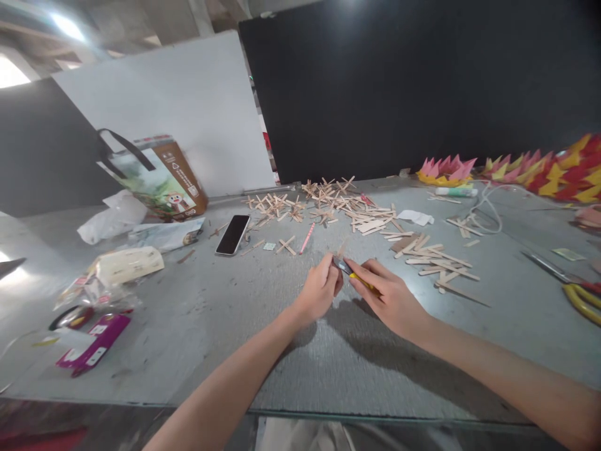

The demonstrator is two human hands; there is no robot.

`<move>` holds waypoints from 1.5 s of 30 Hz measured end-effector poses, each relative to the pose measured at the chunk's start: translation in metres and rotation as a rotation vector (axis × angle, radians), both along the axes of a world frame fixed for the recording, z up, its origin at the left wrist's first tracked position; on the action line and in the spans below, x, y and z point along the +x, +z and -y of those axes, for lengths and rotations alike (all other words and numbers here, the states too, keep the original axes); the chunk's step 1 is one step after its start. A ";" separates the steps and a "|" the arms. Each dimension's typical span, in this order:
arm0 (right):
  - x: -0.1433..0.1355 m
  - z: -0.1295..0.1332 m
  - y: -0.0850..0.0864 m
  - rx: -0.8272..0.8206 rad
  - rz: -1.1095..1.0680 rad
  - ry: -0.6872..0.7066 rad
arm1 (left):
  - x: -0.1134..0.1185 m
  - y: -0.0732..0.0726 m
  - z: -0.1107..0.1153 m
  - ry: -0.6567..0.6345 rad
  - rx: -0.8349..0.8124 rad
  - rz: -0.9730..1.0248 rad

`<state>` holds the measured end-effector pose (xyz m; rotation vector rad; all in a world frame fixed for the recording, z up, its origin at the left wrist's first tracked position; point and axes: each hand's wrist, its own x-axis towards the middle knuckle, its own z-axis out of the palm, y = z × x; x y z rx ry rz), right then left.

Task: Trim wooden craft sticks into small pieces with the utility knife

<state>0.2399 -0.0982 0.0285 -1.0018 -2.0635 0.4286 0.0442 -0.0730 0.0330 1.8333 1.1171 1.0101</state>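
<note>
Bare left forearm [263,360] and right forearm [488,369], slender fingers [379,269], pale clothing [300,435] below

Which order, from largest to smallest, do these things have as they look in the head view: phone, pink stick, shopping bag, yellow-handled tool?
1. Shopping bag
2. Phone
3. Yellow-handled tool, judged only by its visible part, because the right hand covers some
4. Pink stick

You can make out 1 triangular sign [175,166] on the brown side panel [169,154] of the carrier bag [145,178], with white print [183,176] and a pale square code [192,190] below it, too small for you to read. Nearer you than the bag, the purple packet [110,332] carries white patches [96,356] blurred past reading.
</note>
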 end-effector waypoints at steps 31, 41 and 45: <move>-0.002 0.002 0.004 -0.175 -0.095 0.020 | 0.002 -0.004 0.004 0.103 0.073 -0.076; -0.002 -0.002 0.008 -0.346 -0.113 -0.026 | -0.007 -0.008 -0.004 0.115 0.106 -0.198; -0.001 -0.004 0.009 -0.465 -0.130 -0.020 | -0.009 -0.004 -0.006 0.111 0.078 -0.305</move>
